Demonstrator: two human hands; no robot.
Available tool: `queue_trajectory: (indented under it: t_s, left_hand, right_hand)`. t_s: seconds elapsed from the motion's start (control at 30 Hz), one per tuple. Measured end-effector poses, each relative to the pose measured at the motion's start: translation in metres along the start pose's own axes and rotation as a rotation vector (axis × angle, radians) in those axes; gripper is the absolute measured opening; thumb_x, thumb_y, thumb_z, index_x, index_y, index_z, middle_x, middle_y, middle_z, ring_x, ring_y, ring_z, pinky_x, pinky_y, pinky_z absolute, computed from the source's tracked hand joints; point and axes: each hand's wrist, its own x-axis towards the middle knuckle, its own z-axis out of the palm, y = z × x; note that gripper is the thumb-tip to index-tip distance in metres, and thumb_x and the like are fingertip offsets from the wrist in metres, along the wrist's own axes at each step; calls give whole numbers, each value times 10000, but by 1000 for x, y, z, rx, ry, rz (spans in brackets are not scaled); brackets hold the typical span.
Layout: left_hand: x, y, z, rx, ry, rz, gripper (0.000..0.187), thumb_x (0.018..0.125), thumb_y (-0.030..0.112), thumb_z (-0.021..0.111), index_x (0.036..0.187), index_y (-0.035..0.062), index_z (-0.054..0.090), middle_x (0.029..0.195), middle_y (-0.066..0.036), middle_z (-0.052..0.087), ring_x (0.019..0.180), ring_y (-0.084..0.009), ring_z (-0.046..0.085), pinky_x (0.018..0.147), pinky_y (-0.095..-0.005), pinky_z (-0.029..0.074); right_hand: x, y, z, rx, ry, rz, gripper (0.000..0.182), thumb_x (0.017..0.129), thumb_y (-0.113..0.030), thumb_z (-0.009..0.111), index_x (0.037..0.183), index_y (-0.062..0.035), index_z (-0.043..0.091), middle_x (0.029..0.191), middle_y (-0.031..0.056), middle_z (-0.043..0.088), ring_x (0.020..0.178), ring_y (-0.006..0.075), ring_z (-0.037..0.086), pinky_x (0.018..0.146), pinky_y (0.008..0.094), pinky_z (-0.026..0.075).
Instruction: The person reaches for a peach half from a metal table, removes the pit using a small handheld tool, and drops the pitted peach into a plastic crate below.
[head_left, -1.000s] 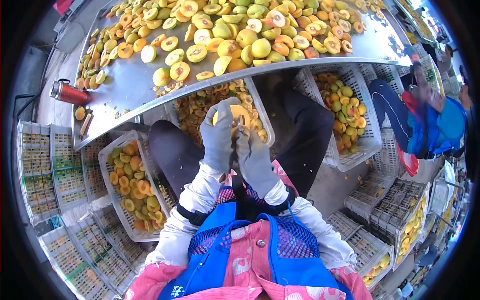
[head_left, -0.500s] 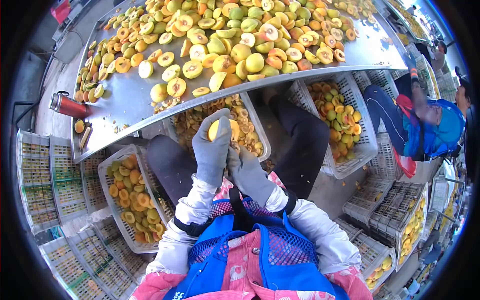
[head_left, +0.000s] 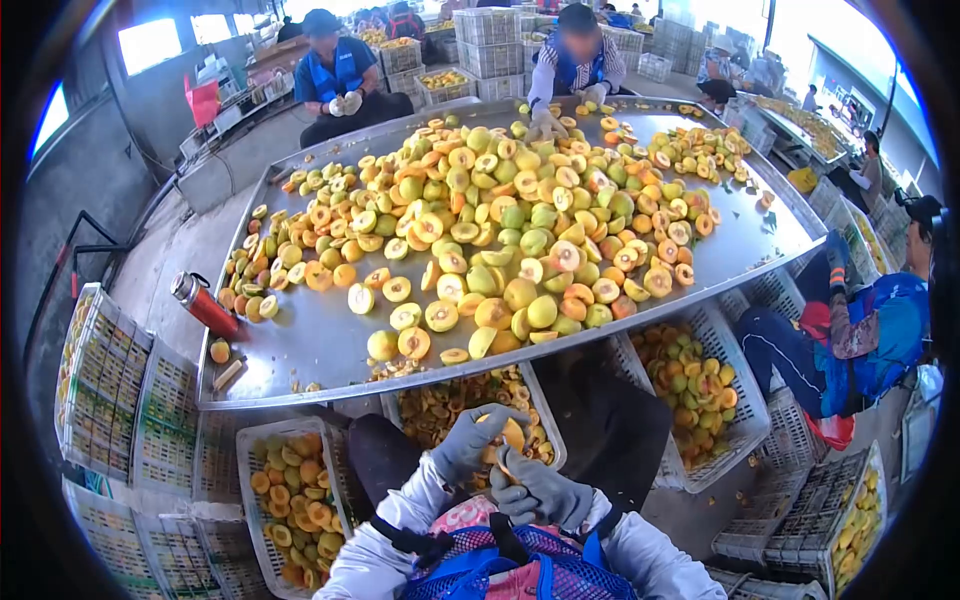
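Head view, looking down: the left hand (head_left: 470, 440), in a grey glove, is curled around a yellow peach (head_left: 509, 433), grasping it from the left. The right hand (head_left: 545, 490), also gloved, sits just beside it on the near right, its fingers clenched and touching the fruit; whether they grip a tool I cannot tell. Both hands are held over the person's lap, directly above a white crate of cut pieces (head_left: 440, 410) that stands under the near edge of the steel worktop (head_left: 320, 340). Left of the lap is another crate (head_left: 290, 500) with orange halves, and to the right a crate of mixed green and orange fruit (head_left: 695, 390). On the worktop lies a wide heap of halved peaches (head_left: 510, 230), with a red flask (head_left: 203, 304) at its left end. At the far side two people in blue vests (head_left: 345, 72) work, and another person (head_left: 865, 330) sits to the right.
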Motion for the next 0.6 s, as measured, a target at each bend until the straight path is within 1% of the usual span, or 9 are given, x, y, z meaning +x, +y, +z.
queue_trajectory:
  t_s: [0.07,0.13,0.17,0.3,0.4,0.47,0.5,0.53,0.6]
  left_hand:
    - [2,5,-7,-35,-129,-95,417,964,377,558,1108,-1,659,962,-50,682,903,-117,625,833,-280,508]
    - [2,16,-8,424,-235,-85,343,916,312,591,1055,13,686,984,-86,698,941,-162,647,871,-315,513]
    - [0,21,-8,476,-288,-76,349,914,337,595,1036,29,705,1023,-69,703,956,-165,647,897,-306,501]
    - [-4,-2,-13,456,-298,32,360,918,351,575,1005,28,709,977,-87,703,936,-174,648,874,-312,511]
    - [-3,-40,8,-407,-54,227,531,943,539,526,1081,40,648,927,-118,676,897,-196,645,786,-319,537]
    - [-3,-45,34,-965,256,129,587,952,577,480,1131,33,609,961,-119,664,871,-203,644,754,-318,543]
    - [2,-62,20,-807,191,216,655,944,592,477,1184,-13,552,1020,-126,641,890,-242,646,780,-367,545]
    - [-4,-50,15,-578,101,213,672,916,603,521,1165,-19,569,1010,-130,652,874,-232,650,792,-360,541]
    - [-9,-36,-10,-214,-189,211,695,878,624,559,1123,-25,599,972,-135,663,862,-224,651,810,-356,534]
  right_hand:
    - [2,4,-10,13,-26,16,501,982,-614,321,873,-157,493,589,-69,322,442,56,282,382,232,283]
    - [3,10,-17,31,-176,75,492,985,-606,315,888,-157,491,589,-75,322,434,40,272,361,204,250]
    - [5,13,-22,101,-246,106,495,980,-613,311,888,-157,482,588,-77,323,426,35,261,353,191,237]
    - [1,12,-18,89,-309,132,471,983,-591,383,825,-149,425,630,-76,314,464,40,280,406,201,285]
    - [8,8,-2,-5,-140,32,487,995,-590,332,898,-142,497,595,-81,327,456,35,290,387,196,242]
    - [22,4,8,491,-36,138,479,998,-583,343,903,-141,501,601,-81,333,471,37,304,405,197,242]
    - [16,2,12,209,17,55,469,995,-582,354,882,-146,486,591,-81,332,455,36,298,383,198,239]
    - [15,0,8,208,35,44,469,995,-582,354,882,-146,486,591,-81,332,455,36,298,383,198,239]
    - [14,4,-6,119,-212,155,454,992,-577,371,869,-151,470,576,-82,325,433,30,286,359,195,236]
